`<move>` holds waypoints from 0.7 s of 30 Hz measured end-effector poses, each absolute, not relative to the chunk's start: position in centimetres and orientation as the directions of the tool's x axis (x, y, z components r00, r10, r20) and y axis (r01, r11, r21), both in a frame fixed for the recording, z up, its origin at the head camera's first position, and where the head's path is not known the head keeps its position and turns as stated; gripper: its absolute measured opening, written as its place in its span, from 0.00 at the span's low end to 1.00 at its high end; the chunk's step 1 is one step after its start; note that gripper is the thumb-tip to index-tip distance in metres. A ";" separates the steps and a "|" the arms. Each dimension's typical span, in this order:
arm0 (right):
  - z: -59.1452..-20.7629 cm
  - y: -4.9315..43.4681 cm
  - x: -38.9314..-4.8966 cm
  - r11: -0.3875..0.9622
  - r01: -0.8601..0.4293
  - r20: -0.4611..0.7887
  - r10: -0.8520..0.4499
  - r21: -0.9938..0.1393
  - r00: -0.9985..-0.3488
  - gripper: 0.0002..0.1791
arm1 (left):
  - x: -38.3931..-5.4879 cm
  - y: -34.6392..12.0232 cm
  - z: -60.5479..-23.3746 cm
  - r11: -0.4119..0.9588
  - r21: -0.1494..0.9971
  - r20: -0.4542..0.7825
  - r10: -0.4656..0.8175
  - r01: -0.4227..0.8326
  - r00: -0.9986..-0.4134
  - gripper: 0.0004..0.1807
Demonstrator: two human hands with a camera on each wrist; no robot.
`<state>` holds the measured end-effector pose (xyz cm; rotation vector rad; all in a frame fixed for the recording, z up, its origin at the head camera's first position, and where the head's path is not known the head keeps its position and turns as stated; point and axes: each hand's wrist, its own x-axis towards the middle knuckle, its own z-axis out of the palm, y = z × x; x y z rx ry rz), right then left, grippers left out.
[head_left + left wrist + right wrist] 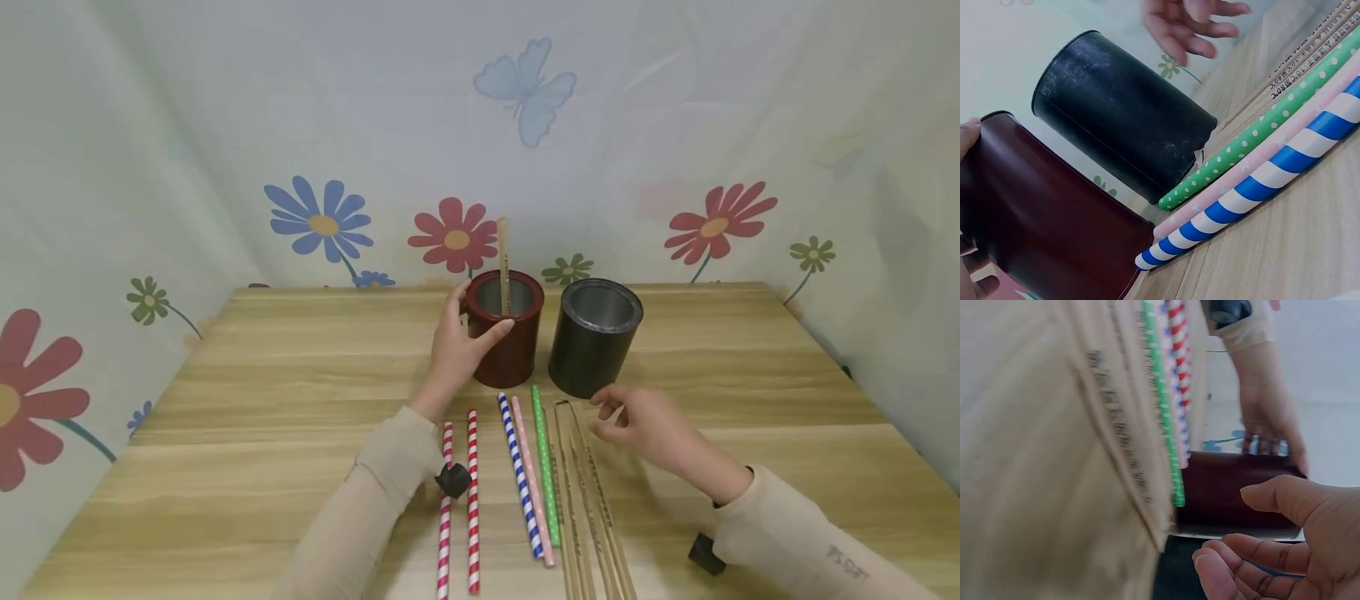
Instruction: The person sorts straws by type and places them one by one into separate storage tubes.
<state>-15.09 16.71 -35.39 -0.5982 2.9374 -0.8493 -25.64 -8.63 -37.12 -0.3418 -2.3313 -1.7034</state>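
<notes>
My left hand [457, 350] holds a dark red metal can [510, 354], its thumb near the front rim and its fingers around the left side. One paper-wrapped straw [504, 258] stands upright in that can, rising well above the rim. To the right sits a black can [596, 337]. In front of it hovers my right hand [648, 425], thumb and fingers apart and holding nothing, beside several paper-wrapped straws [588, 508] lying on the table. The right wrist view shows the same hand's fingertips [1207, 565] with a gap to the thumb.
Left of the wrapped straws lie a green dotted straw [546, 467], a pink straw [534, 483] and a blue-striped straw [520, 475]. Farther left are a red-striped straw [473, 500] and a magenta-striped straw [445, 533]. A flowered curtain [405, 108] hangs behind the wooden table [300, 367].
</notes>
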 end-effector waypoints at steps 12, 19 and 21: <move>-38.3 16.2 -14.5 0.823 -0.336 0.070 -0.343 -0.458 -0.937 0.12 | -25.8 -8.7 -37.1 0.287 0.900 0.324 0.060 0.327 -0.944 0.48; -38.5 15.6 -14.4 0.867 -0.295 0.040 -0.305 -0.402 -0.951 0.11 | -25.7 -8.7 -36.9 0.277 0.904 0.321 0.060 0.325 -0.945 0.47; -38.5 15.4 -14.4 0.875 -0.292 0.037 -0.302 -0.387 -0.953 0.11 | -25.7 -8.6 -36.9 0.270 0.906 0.322 0.063 0.327 -0.945 0.47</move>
